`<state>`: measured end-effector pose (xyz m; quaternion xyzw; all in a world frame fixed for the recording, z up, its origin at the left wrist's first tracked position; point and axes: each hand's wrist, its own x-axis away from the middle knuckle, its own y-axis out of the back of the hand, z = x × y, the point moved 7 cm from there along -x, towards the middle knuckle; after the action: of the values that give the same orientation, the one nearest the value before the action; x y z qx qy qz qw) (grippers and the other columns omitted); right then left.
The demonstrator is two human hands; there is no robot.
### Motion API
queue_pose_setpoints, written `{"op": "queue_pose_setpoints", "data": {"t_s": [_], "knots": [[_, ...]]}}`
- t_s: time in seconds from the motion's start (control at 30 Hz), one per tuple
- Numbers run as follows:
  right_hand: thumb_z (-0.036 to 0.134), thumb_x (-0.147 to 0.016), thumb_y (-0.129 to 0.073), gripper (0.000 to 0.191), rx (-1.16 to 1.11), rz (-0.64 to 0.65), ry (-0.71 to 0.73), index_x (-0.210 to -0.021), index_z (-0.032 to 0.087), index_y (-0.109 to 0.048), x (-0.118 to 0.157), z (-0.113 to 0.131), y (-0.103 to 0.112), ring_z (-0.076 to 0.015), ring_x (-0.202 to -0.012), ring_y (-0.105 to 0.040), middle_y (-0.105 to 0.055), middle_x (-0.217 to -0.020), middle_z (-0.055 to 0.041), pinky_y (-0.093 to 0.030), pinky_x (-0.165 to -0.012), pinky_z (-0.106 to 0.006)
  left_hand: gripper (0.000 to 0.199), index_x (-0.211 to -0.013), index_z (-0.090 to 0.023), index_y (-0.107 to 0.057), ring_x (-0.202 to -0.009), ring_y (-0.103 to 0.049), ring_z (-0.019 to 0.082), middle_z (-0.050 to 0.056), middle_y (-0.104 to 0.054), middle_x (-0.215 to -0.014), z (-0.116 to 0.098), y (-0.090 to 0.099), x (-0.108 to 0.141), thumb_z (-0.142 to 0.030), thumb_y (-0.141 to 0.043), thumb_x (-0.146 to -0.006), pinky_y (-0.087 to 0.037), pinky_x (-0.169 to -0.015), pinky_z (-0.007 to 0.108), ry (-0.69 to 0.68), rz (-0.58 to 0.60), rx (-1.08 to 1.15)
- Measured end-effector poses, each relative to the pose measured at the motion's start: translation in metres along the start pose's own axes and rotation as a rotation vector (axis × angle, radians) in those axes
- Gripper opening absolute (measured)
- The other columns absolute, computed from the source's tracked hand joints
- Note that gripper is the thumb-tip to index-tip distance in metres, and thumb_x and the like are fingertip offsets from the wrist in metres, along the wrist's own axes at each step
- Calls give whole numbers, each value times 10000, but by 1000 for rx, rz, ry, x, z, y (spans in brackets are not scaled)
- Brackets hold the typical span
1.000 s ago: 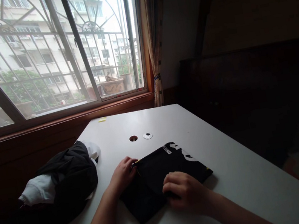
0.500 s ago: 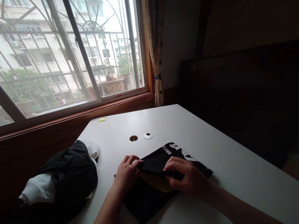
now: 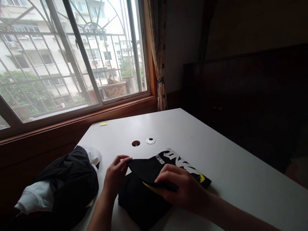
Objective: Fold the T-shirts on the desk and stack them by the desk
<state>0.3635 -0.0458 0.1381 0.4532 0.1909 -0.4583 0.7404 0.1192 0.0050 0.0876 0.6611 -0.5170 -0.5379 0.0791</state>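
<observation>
A folded black T-shirt (image 3: 145, 207) with white lettering and yellow patches lies on the white table in front of me. My left hand (image 3: 116, 175) pinches the far-left corner of its upper layer, lifted slightly off the layers beneath. Closer to me, my right hand (image 3: 180, 186) grips the near edge of that same layer, thumb below and fingers above. A yellow strip shows under the raised edge between my hands. The right hand covers part of the print.
A heap of black and white clothes (image 3: 67, 181) sits on the left of the white table (image 3: 205, 142). Beyond the T-shirt are a cable hole (image 3: 136, 143) and a round white cover (image 3: 150, 141). A barred window (image 3: 45, 62) and a tied curtain (image 3: 161, 86) stand behind.
My left hand has moved left and away from me, drawing the upper layer's corner with it. My right hand has shifted slightly left. More white print and yellow show on the right.
</observation>
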Motion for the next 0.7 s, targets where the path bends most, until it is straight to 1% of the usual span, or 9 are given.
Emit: {"op": "queue_pose_setpoints", "data": {"t_s": [0.1,0.17,0.23,0.37,0.43,0.5,0.57,0.6,0.7], "knots": [[156,-853,-700,187,-69,38,-5,-1021,239,-696,-5,10,-16,-167,-816,-651,-663,-933,-33,-551,-723,-291,261,-1103,-260,-720,-988,-705,187,55,-711,-1122,4,18,1,-182,-512,-966,-574,-854,304,-69,7,86],[177,-866,-709,176,-106,77,-19,-1034,233,-708,-6,12,-28,-160,-812,-654,-670,-949,-36,-551,-713,-277,255,-1055,-243,-723,-966,-710,188,53,-729,-1052,6,29,2,-146,-521,-935,-576,-846,305,-75,-11,111],[198,-880,-715,175,-131,117,-29,-1052,229,-719,-4,11,-41,-158,-821,-659,-674,-969,-42,-553,-723,-271,251,-983,-232,-726,-936,-713,189,50,-739,-1003,9,36,3,-113,-524,-892,-576,-832,306,-63,-22,123],[230,-882,-737,263,-148,203,-63,-1144,234,-722,7,5,-66,-166,-863,-675,-691,-992,-48,-555,-787,-275,237,-819,-217,-708,-884,-710,188,47,-748,-937,20,34,5,-110,-499,-849,-573,-804,306,9,27,116],[298,-876,-763,319,-150,313,-80,-1186,242,-717,16,2,-80,-164,-859,-683,-705,-990,-42,-552,-780,-261,240,-740,-214,-691,-846,-707,183,41,-748,-909,29,32,7,-117,-498,-842,-568,-777,299,47,45,87],[365,-888,-755,294,-169,467,-64,-1158,250,-739,27,4,-92,-150,-827,-688,-723,-966,-30,-544,-753,-235,244,-683,-216,-676,-827,-705,182,35,-748,-900,35,30,9,-126,-512,-839,-562,-768,298,70,47,58],[381,-920,-717,225,-194,582,-30,-1097,251,-766,35,9,-97,-135,-801,-690,-737,-936,-19,-535,-740,-214,234,-700,-222,-689,-840,-707,187,31,-750,-913,37,28,9,-132,-526,-843,-562,-790,308,80,51,37],[369,-938,-694,199,-193,604,-22,-1077,251,-774,37,9,-96,-131,-793,-689,-740,-925,-16,-533,-741,-212,227,-743,-227,-708,-857,-709,191,31,-751,-926,37,26,9,-132,-530,-846,-563,-809,316,78,55,32],[326,-950,-671,186,-100,565,-32,-1089,247,-765,33,3,-81,-151,-852,-686,-747,-963,-25,-539,-784,-246,251,-960,-253,-756,-961,-710,207,35,-761,-1018,26,15,8,-145,-543,-879,-560,-899,352,44,93,33]]}}
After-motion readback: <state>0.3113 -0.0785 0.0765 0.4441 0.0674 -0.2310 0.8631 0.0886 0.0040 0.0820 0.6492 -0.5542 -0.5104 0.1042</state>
